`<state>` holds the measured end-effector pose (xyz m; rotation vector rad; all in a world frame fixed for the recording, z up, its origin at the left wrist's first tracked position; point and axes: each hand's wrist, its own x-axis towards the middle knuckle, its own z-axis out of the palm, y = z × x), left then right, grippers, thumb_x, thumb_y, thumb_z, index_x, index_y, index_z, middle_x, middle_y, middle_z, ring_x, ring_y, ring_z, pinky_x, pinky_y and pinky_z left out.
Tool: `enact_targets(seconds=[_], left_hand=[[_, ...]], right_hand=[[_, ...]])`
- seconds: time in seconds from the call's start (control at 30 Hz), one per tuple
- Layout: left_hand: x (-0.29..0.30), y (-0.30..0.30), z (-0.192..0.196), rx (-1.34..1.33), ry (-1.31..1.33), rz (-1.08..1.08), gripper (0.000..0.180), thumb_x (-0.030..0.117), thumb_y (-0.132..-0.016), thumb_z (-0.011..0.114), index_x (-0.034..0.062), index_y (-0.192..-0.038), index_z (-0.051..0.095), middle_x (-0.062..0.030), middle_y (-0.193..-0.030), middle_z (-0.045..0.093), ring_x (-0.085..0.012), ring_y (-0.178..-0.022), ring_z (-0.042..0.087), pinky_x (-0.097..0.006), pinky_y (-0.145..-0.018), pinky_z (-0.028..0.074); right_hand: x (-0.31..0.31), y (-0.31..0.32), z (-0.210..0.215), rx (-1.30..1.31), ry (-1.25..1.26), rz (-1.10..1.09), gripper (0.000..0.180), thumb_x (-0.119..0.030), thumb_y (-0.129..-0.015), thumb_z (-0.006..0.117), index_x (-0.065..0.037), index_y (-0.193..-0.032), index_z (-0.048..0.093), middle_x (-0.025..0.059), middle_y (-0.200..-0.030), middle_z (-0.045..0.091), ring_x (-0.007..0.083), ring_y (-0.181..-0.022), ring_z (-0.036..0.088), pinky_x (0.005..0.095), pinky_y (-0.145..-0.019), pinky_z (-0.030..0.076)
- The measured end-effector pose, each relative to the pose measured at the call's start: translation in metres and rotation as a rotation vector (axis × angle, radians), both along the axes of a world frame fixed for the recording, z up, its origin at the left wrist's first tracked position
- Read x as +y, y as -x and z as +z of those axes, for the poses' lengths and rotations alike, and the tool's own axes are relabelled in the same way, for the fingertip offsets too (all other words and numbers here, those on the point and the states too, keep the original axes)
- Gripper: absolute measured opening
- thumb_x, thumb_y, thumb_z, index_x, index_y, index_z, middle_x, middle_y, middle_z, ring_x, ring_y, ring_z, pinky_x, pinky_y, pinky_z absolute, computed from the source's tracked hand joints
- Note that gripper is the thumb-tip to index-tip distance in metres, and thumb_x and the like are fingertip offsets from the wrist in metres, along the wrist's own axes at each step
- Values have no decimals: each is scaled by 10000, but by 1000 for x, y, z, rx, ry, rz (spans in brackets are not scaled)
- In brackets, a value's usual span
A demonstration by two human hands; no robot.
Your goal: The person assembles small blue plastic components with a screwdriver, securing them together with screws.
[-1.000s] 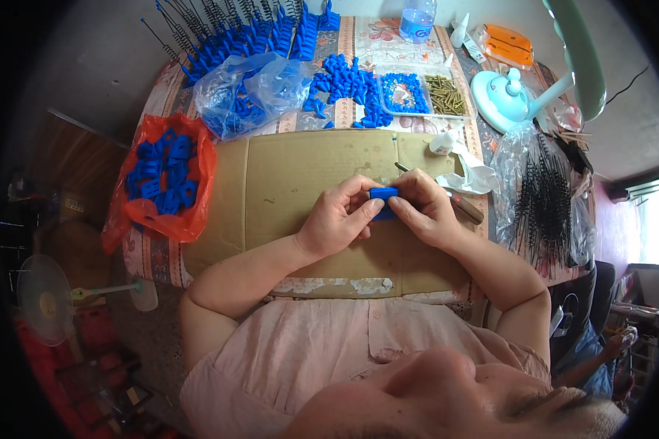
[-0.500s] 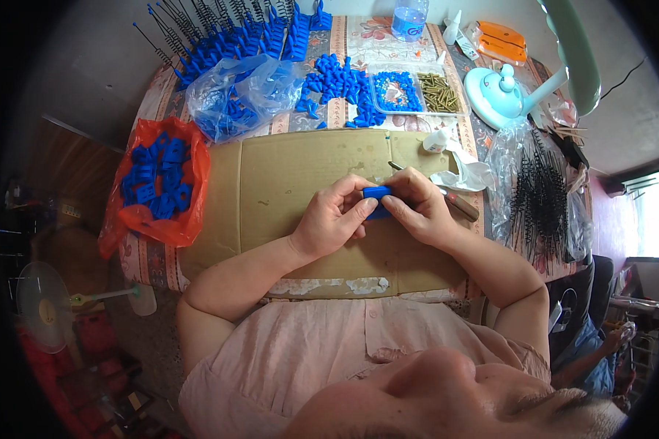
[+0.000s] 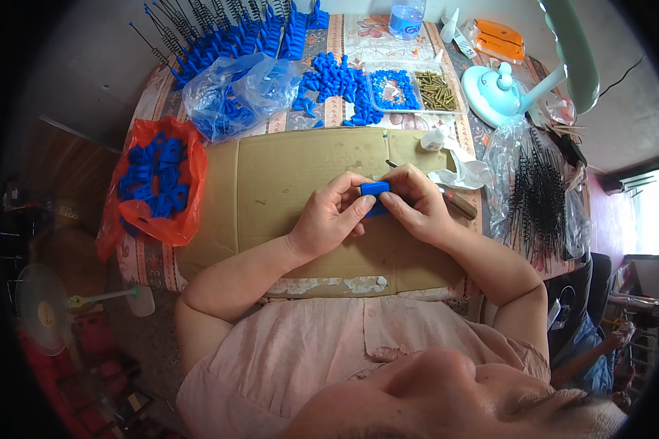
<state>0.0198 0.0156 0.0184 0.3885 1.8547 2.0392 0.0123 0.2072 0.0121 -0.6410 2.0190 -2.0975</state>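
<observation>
A small blue plastic part [image 3: 374,189] is gripped from both sides above the cardboard sheet [image 3: 300,164]. My left hand [image 3: 333,212] pinches its left side between thumb and fingers. On its right side my right hand [image 3: 417,205] does the same, thumb on the near face. Fingers cover much of the part, so its full shape is hidden. Beside my right hand, a tool with a brown handle [image 3: 461,206] lies on the cardboard, its thin dark tip [image 3: 392,164] showing beyond the fingers.
An orange-red bag [image 3: 187,223] of blue parts sits left. Beyond the cardboard are a clear bag [image 3: 234,80], blue cone-shaped pieces [image 3: 337,77], a box of brass-coloured screws [image 3: 436,91] and a pale blue lamp [image 3: 490,95]. Black springy wires [image 3: 538,194] lie right, near a small white bottle [image 3: 433,139].
The whole view has shifted slightly. Both hands keep their hold on the blue part, which looks tilted a little differently.
</observation>
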Motion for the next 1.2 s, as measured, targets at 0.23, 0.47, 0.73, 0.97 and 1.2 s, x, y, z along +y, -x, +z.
enact_targets(seconds=[0.23,0.47,0.73,0.97,1.2], left_hand=[[-1,0,1,25,-10,-28,166,110,-926,542,39,-1068,495,17,-734,553,-24,-567,520,-184,-495,418],[-1,0,2,26,-7,-30,170,94,-920,547,37,-1071,493,17,-729,554,-24,-569,513,-187,-498,415],[-2,0,-1,19,-6,-29,163,104,-920,552,40,-1063,507,17,-748,564,-20,-560,520,-178,-487,412],[-5,2,0,-4,12,-66,191,110,-927,548,56,-1107,514,2,-859,583,-27,-618,542,-167,-544,461],[-1,1,-2,34,-21,-24,147,94,-923,542,50,-1056,502,21,-719,547,-24,-547,516,-189,-479,413]], right_hand=[[0,1,-2,-2,15,-4,145,-59,-907,568,5,-1014,495,49,-901,590,74,-841,576,243,-725,472],[1,1,-3,-43,-1,8,154,-65,-904,576,1,-1016,493,38,-909,577,64,-850,563,240,-729,467],[0,0,-3,-19,11,1,149,-58,-901,576,3,-1010,494,39,-899,575,62,-841,556,238,-729,464],[0,2,-3,11,-24,-4,151,-51,-895,578,1,-1009,495,44,-881,577,65,-828,563,242,-723,468],[0,2,-7,30,-38,-15,148,-48,-891,576,1,-1006,496,49,-884,577,65,-808,562,238,-705,465]])
